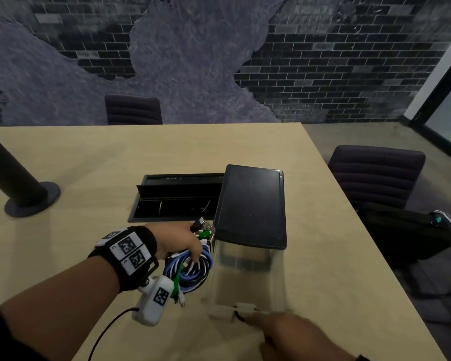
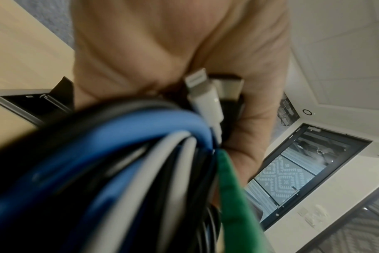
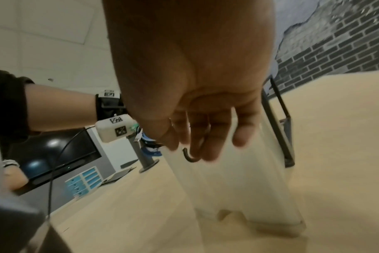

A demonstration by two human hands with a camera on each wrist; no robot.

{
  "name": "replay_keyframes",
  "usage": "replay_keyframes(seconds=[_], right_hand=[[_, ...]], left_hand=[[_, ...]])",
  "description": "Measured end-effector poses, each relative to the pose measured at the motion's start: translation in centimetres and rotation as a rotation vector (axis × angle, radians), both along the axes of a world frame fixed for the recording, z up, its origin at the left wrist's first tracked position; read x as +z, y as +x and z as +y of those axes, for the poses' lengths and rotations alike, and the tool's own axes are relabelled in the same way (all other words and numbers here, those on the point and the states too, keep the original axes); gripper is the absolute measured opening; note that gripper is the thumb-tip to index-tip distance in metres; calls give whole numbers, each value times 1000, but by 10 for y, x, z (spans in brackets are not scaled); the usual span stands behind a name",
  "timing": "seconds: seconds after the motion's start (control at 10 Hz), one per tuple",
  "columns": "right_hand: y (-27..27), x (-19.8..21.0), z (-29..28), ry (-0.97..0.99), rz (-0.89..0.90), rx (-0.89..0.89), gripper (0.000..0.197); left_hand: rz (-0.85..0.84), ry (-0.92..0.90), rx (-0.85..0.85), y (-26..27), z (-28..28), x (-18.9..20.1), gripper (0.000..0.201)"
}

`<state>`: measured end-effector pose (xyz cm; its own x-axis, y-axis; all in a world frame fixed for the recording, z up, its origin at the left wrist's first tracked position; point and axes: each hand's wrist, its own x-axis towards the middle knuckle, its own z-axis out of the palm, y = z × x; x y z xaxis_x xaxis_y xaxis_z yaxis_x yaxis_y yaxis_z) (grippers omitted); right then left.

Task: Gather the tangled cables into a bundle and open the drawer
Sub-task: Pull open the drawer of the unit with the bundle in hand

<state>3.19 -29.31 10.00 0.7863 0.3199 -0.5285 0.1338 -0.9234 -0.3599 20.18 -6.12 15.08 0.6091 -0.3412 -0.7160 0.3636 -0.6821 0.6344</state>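
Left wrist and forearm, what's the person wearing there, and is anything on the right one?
The left hand has a wide black wrist strap carrying white square tiles with black coded markers. A white rounded camera pod with its own marker hangs under it, trailing a thin dark cable. A dark sleeve is pushed up the forearm. The right hand is bare; its wrist is mostly out of frame.

Count on inspection: one bench; one clear drawer unit with one dark lid; one bundle of cables, holding blue, white, black and green strands whose exact number cannot be told; two hands, left and right; two dark chairs; one recessed cable box; one black post.
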Motion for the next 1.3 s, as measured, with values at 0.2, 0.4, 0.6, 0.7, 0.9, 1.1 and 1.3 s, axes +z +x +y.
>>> replay_keyframes(seconds=[0.2,0.4,0.6,0.7,0.9,1.1,1.3], right_hand=[[5,-1,-41,-87,-248,-137,54],[17,-13,-58,-52,-281,37,29],[28,-22,-75,-74,-239,54,24],[30,-32,-78,-86,-276,7,33],[34,-21,-76,-53,-248,44,28],[36,-19,-74,-15,-241,110,31],[42,-18,-70,-75,-154,82,37]], left_hand=[[14,-65,33,-10,-13,5,8],[82,-86,37,-28,-51,-9,7],[395,-170,219,-25,-88,-34,17],[530,-220,326,-34,-99,-51,16],[603,-370,598,-32,-113,-80,18],[542,-374,958,-29,-123,-109,25],[246,-347,1198,3,-123,-199,48]])
